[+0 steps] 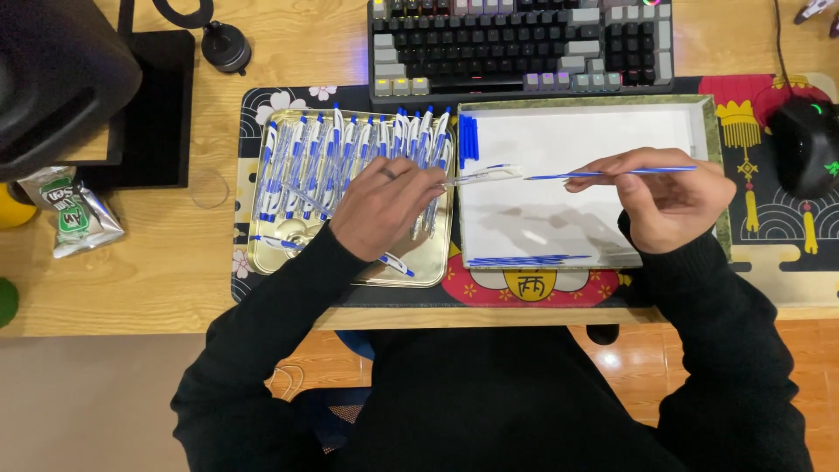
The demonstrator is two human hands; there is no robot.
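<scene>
My left hand (383,205) hovers over a gold metal tray (262,253) and holds a clear pen barrel (486,176) that points right. My right hand (669,201) grips a thin blue ink refill (612,172), its tip facing the barrel's open end with a small gap between them. Both meet above a shallow white box (577,131). The gold tray holds several white and blue pens (306,162) in a row. In the white box lie blue pen caps (468,138) at the top left and a bundle of blue refills (524,260) along the near edge.
A grey keyboard (524,39) lies behind the trays. A black mouse (804,144) sits at the right on the patterned desk mat (760,227). A snack packet (65,218) and a black stand (157,105) are at the left.
</scene>
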